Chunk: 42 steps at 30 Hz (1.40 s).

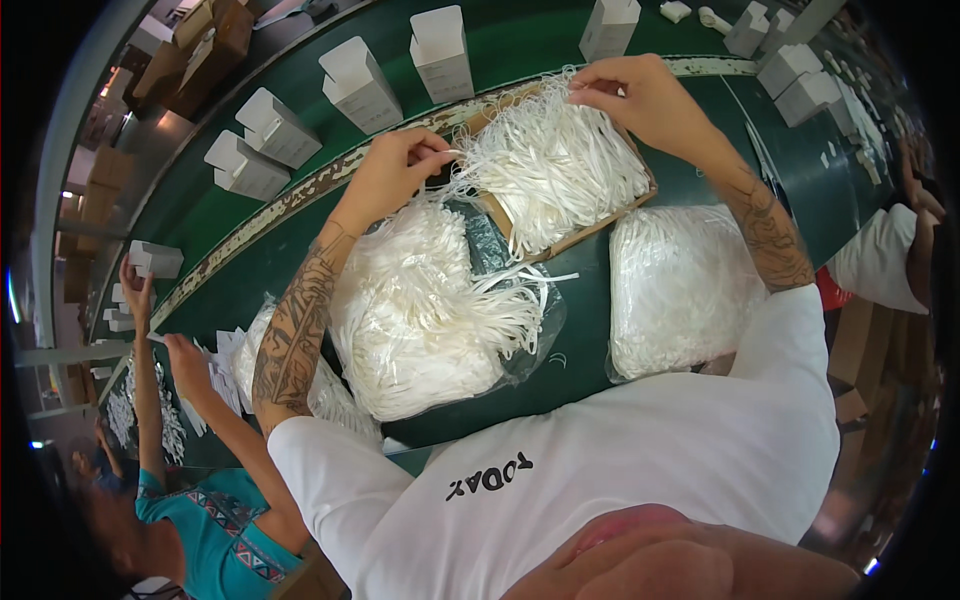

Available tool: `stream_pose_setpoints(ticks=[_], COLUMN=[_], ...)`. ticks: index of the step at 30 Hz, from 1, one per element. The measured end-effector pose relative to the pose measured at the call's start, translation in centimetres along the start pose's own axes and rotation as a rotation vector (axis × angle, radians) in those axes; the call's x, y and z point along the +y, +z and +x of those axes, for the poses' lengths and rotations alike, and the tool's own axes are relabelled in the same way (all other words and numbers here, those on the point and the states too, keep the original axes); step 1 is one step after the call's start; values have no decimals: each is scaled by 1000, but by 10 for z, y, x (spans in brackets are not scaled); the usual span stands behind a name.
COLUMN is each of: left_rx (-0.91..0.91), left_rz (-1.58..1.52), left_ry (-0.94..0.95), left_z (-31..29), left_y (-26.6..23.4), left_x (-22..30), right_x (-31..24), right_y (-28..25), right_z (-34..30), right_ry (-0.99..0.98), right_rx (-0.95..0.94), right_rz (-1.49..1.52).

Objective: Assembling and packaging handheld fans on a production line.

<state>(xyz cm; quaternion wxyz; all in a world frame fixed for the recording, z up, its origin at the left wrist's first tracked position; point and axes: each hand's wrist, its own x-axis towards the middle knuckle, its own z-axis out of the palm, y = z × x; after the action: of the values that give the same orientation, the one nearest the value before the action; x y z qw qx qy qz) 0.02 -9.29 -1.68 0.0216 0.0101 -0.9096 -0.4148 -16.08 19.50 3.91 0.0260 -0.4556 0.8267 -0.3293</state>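
An open cardboard box [645, 195] holds a tangled heap of thin white straps [560, 160]. At the heap's left edge, my left hand [395, 170] has thumb and fingers pinched on the end of a white strap. My right hand [645, 95] is over the far right corner of the box, its fingers closed around a thin white strap loop. Nearer me lies an opened clear plastic bag [415, 310] of bundled white straps, some spilling from its right side. Another full bag [680, 290] of white material sits to the right of it.
Small white boxes with raised flaps [360, 85] stand along the green conveyor [520, 40] beyond a worn metal rail [320, 180]. More white boxes [800, 85] are at far right. A co-worker in teal [215, 530] reaches in from the left; another person's white sleeve [880, 260] shows at right.
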Motion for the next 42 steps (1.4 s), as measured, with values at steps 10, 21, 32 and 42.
stream_pose_setpoints(ticks=[10, 21, 32, 42], left_rx=[348, 459, 435, 656], left_rz=[-225, 602, 823, 756], left_ry=[60, 208, 230, 452], left_z=[-20, 24, 16, 35], left_y=[-69, -153, -150, -123], left_x=[35, -10, -32, -17], right_x=[-53, -98, -102, -121], right_y=[-38, -25, 36, 76], right_z=[27, 105, 170, 189], right_ry=[72, -228, -306, -376], right_rx=[126, 248, 272, 301], right_rz=[383, 468, 509, 499])
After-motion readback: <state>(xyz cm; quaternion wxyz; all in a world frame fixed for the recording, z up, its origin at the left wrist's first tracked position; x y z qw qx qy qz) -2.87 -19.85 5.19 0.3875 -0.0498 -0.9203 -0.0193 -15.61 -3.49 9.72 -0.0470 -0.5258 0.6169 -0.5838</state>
